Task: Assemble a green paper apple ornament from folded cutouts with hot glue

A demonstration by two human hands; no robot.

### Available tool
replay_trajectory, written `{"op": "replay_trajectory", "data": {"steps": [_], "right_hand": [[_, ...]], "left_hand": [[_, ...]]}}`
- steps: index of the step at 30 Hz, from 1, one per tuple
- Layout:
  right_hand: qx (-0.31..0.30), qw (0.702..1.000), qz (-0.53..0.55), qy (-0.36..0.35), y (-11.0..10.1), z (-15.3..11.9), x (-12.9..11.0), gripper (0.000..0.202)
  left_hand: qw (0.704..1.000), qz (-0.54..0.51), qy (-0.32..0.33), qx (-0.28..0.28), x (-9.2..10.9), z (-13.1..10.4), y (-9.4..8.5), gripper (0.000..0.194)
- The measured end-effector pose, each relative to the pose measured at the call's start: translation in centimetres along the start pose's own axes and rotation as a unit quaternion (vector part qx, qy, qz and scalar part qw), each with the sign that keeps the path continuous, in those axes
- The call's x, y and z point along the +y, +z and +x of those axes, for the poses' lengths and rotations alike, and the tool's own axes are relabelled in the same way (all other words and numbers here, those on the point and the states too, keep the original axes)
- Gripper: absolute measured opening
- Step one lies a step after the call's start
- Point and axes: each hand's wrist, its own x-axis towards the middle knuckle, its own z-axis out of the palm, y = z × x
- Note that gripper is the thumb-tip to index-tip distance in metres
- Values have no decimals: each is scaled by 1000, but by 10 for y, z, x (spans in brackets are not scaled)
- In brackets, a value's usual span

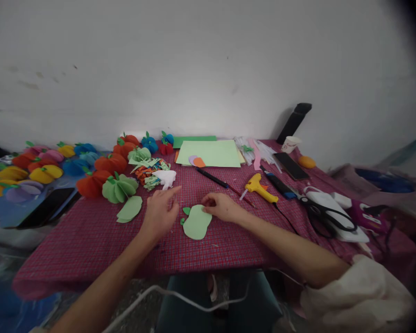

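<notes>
My right hand (pixel 222 207) pinches the upper right edge of a pale green rounded paper cutout (pixel 197 224) on the checked tablecloth. A small darker green leaf (pixel 186 211) and a curled green bit lie at the cutout's left edge. To the left, my left hand (pixel 160 212) hovers over the cloth with fingers apart and index finger stretched out, holding nothing. Just beyond its fingertips is a white piece (pixel 166 177) whose kind I cannot make out. More pale green cutouts (pixel 129 209) lie stacked left of that hand, below a pale green paper pumpkin (pixel 119 188).
Colourful paper pumpkins (pixel 111 163) crowd the left, near paper scraps (pixel 146 174). Green paper sheets (pixel 210 153) lie at the back. On the right are a yellow glue gun (pixel 260 188), a utility knife (pixel 280 185), scissors (pixel 327 215), a phone (pixel 291 166) and a paper cup (pixel 290 144).
</notes>
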Motion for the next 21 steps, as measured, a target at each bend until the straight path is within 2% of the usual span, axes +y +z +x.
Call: {"op": "replay_trajectory", "data": {"steps": [4, 7, 9, 13, 17, 19, 21], "right_hand": [[-16, 991, 135, 21, -4, -1, 7, 8], [-7, 982, 187, 21, -16, -4, 6, 13], [10, 965, 261, 28, -26, -5, 3, 18], [45, 897, 436, 52, -44, -6, -1, 24], [-20, 795, 601, 78, -50, -6, -2, 23], [-53, 767, 635, 74, -48, -7, -2, 22], [-77, 749, 655, 65, -45, -8, -1, 24]], "left_hand": [[998, -58, -18, 14, -8, 3, 5, 41], [992, -112, -38, 35, -18, 5, 13, 41], [986, -148, -61, 42, -25, 6, 20, 43], [965, -248, -90, 11, -25, 11, 26, 45], [932, -351, -73, -51, 0, 24, 25, 55], [893, -437, -61, -89, 15, 31, 25, 60], [838, -529, -59, -119, 27, 37, 27, 56]]}}
